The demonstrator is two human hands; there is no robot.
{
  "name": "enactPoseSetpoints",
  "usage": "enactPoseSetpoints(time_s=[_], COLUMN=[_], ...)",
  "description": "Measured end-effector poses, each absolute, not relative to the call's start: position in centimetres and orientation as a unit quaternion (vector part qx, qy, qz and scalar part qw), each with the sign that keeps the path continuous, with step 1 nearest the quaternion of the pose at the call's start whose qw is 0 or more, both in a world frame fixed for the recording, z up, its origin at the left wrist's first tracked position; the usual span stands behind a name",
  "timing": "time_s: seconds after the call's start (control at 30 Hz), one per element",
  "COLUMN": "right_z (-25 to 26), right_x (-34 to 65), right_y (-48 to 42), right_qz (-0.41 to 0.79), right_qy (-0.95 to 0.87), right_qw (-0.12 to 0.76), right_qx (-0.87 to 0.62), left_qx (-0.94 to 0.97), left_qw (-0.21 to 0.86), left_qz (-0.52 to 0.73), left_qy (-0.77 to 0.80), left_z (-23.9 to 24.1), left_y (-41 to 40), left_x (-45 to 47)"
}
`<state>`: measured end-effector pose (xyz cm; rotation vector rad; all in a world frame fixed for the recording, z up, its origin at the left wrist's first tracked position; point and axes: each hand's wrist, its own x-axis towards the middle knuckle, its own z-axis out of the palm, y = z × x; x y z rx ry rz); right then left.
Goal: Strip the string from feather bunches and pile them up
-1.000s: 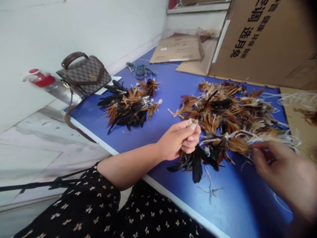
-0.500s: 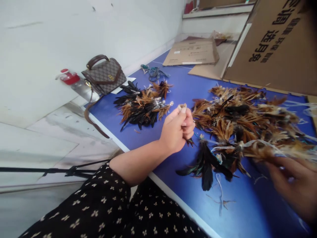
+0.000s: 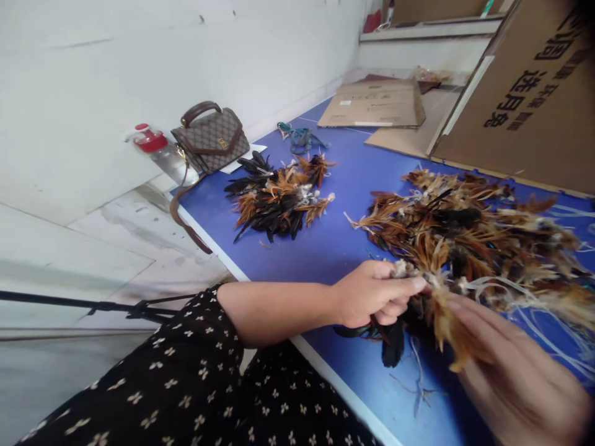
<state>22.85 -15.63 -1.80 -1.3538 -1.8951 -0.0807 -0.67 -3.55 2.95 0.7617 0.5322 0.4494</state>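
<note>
My left hand (image 3: 374, 297) is closed, and pale tied ends (image 3: 403, 269) of a feather bundle poke out above its fingers. Its thumb and fingertip touch the top of a golden-brown feather bunch (image 3: 445, 322). My right hand (image 3: 506, 359), partly blurred, is closed on that bunch from the right. Dark feathers (image 3: 393, 344) show below my left hand, which partly covers them. A large heap of brown and black feather bunches (image 3: 455, 217) spreads on the blue table (image 3: 297, 266) just beyond both hands.
A smaller feather pile (image 3: 279, 201) lies at the left. Behind it are teal cords (image 3: 302, 139), a handbag (image 3: 214, 141) and a red-capped bottle (image 3: 160, 152). Cardboard (image 3: 372, 105) lies at the back, and a large carton (image 3: 525, 93) stands at the right. White strings (image 3: 418, 378) lie near the front.
My left hand has moved right and nearer to me, meeting my right hand. My right hand has come left with the golden-brown feather bunch. The view has shifted slightly.
</note>
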Motion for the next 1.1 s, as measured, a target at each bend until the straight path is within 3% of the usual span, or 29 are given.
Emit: enactPoseSetpoints(time_s=[0.2, 0.4, 0.63, 1.1], right_z=[-1.8, 0.2, 0.8, 1.3], right_x=[21.2, 19.3, 18.0, 17.3], right_y=[-15.0, -14.9, -14.4, -14.8], right_qz=[-0.085, 0.042, 0.229, 0.159], right_qy=[-0.764, -0.684, -0.496, -0.542], right_qw=[0.336, 0.454, 0.529, 0.502], right_qx=[-0.545, -0.570, -0.649, -0.655], left_qx=[0.359, 0.408, 0.494, 0.506], left_qw=[0.876, 0.850, 0.811, 0.793], left_qz=[0.191, 0.204, 0.145, 0.197], left_qy=[0.258, 0.262, 0.279, 0.277], left_z=[3.0, 2.3, 3.3, 2.2], left_y=[-3.6, -3.4, -3.3, -4.0], left_x=[-0.5, -0.8, -0.9, -0.8])
